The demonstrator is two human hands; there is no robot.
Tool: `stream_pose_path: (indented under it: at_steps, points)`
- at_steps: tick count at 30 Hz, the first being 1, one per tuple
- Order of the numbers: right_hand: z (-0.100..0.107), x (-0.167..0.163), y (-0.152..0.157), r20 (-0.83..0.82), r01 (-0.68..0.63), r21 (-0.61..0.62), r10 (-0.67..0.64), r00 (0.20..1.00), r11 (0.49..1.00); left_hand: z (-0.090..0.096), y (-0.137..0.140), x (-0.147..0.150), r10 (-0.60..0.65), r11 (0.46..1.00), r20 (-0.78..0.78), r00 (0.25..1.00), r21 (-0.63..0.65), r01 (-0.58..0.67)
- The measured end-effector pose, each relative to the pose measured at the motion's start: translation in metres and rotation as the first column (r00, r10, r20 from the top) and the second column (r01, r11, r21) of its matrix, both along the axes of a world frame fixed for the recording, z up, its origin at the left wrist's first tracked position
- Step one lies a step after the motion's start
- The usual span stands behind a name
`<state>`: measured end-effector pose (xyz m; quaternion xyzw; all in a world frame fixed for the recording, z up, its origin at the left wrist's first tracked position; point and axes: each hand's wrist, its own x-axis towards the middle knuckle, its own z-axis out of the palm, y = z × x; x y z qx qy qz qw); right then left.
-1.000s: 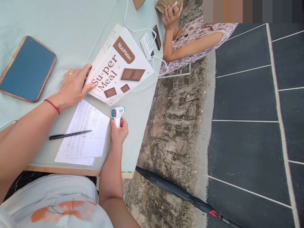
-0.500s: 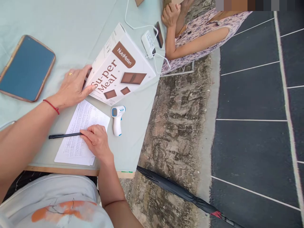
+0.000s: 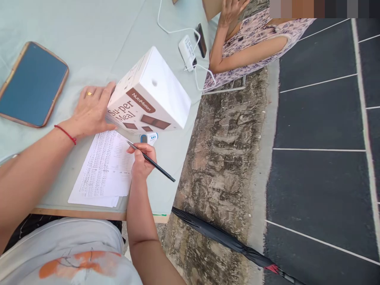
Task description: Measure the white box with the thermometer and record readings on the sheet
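My left hand [image 3: 95, 105] grips the lower left end of a white NutriMotion Super Meal box [image 3: 166, 85], thumb at the near corner and fingers along the far side. The box's blank top and printed front both show. My right hand [image 3: 144, 160] is closed around a black pen [image 3: 158, 168], its tip pointing up and left over the edge of the written paper sheets [image 3: 101, 170]. Partly hidden behind the right hand and the box is a white and blue infrared thermometer [image 3: 151, 137].
A tablet [image 3: 32, 85] in a brown case lies at left on the pale tablecloth [image 3: 97, 35]. A white cabled device [image 3: 187, 51] and a dark phone [image 3: 201, 41] lie beyond the box. Another person's arm [image 3: 252, 53] rests at the far edge. A folded umbrella [image 3: 219, 237] leans at right.
The box has tipped more upright, showing its top. My right hand has moved up and right off the sheets, and the pen has swung round in it. The other person's hand has risen.
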<state>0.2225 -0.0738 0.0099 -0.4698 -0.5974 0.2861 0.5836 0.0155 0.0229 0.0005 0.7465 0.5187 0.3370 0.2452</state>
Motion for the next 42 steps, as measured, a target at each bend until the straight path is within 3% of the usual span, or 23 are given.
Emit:
stream_pose_path:
  at_steps: [4, 9, 26, 34, 42]
  points:
    - [-0.014, -0.006, 0.002, 0.126, 0.119, -0.2, -0.095, 0.988, 0.973, 0.007, -0.002, 0.001, -0.015, 0.998, -0.027, 1.0, -0.064, 0.013]
    - [-0.022, -0.019, 0.007, 0.23, 0.282, -0.199, -0.235, 0.944, 0.939, 0.013, -0.004, 0.003, -0.007, 0.998, -0.045, 0.999, -0.061, 0.005]
    - [-0.025, -0.024, 0.008, 0.278, 0.221, -0.241, -0.151, 0.949, 0.945, 0.007, -0.004, 0.003, 0.006, 1.0, -0.026, 1.0, -0.008, -0.006]
    - [-0.023, -0.025, 0.007, 0.293, 0.233, -0.26, -0.153, 0.944, 0.937, 0.01, -0.003, 0.003, -0.012, 0.998, -0.039, 0.999, -0.055, 0.01]
    - [-0.024, -0.024, 0.007, 0.282, 0.235, -0.264, -0.158, 0.946, 0.935, 0.007, -0.004, 0.002, -0.021, 1.0, -0.013, 1.0, -0.022, 0.021]
